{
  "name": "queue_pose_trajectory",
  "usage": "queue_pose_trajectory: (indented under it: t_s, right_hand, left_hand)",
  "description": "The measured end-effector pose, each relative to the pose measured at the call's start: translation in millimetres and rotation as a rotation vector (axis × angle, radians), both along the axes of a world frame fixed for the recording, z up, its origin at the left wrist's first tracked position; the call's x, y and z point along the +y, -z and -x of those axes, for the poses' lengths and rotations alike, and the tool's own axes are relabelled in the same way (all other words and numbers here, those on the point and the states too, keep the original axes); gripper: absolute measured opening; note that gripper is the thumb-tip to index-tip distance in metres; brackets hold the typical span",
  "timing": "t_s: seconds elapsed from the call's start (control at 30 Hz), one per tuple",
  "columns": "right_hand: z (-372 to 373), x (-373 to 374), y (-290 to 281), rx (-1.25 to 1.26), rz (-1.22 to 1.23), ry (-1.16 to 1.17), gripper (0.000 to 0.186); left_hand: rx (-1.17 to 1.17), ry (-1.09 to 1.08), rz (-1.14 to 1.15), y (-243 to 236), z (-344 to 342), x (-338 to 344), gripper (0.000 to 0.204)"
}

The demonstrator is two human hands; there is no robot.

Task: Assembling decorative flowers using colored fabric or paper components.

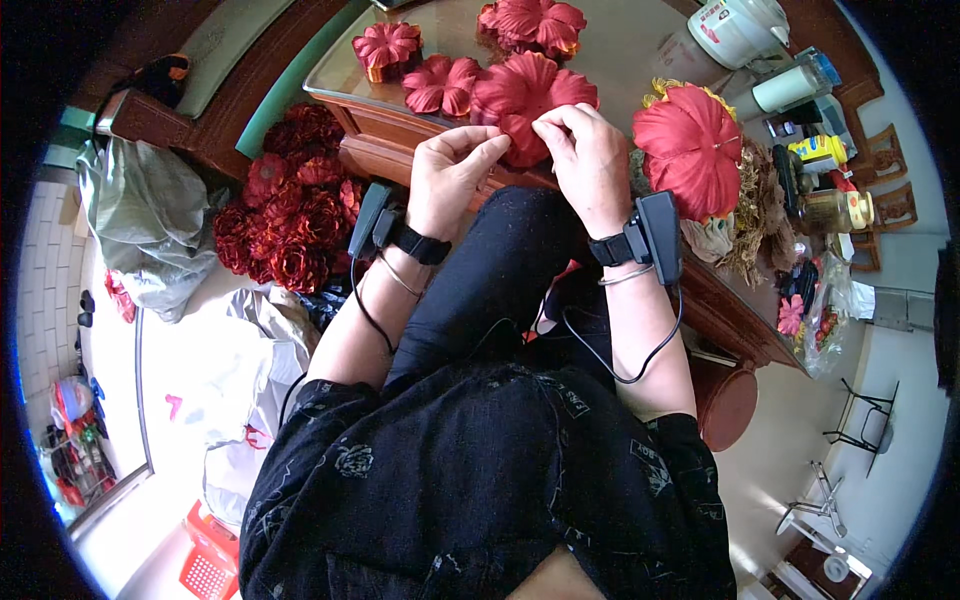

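Between my two hands, at the near edge of the table, is a red fabric flower petal layer (524, 148). My left hand (452, 175) is closed in a pinch at its left edge. Thumb and forefinger of my right hand (592, 165) pinch its right side. Just behind it, a larger stack of red petal layers (530, 92) lies on the table, partly hidden by my fingers. A smaller red petal flower (441, 85) sits to its left. A big stack of red petal layers (690, 150) with yellow fringe lies right of my right hand.
More red petal stacks (387, 47) stand farther back on the glass-topped table (440, 30). Finished-looking dark red flowers (290, 215) are heaped at the left. Along the right are a white jug (738, 32), a yellow-labelled jar (820, 153) and plastic bags (828, 325). Cables run from both wrist devices.
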State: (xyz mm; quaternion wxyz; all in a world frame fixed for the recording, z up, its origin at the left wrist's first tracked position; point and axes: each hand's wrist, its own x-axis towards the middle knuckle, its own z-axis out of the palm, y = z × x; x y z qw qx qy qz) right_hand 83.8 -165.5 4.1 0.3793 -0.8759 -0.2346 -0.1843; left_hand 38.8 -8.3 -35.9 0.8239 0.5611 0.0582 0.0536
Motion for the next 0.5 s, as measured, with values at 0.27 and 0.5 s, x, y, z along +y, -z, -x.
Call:
queue_pose_trajectory:
  t_s: [0.27, 0.5]
  right_hand:
    - [-4.3, -0.1, 7.3, 0.107, -0.171, 0.04, 0.014]
    - [-2.7, 1.0, 2.6, 0.24, -0.267, 0.057, 0.017]
  left_hand:
    - [0.017, -0.019, 0.034, 0.3, -1.4, -1.3, 0.009]
    - [-0.042, -0.086, -0.073, 2.5, 3.5, 1.0, 0.007]
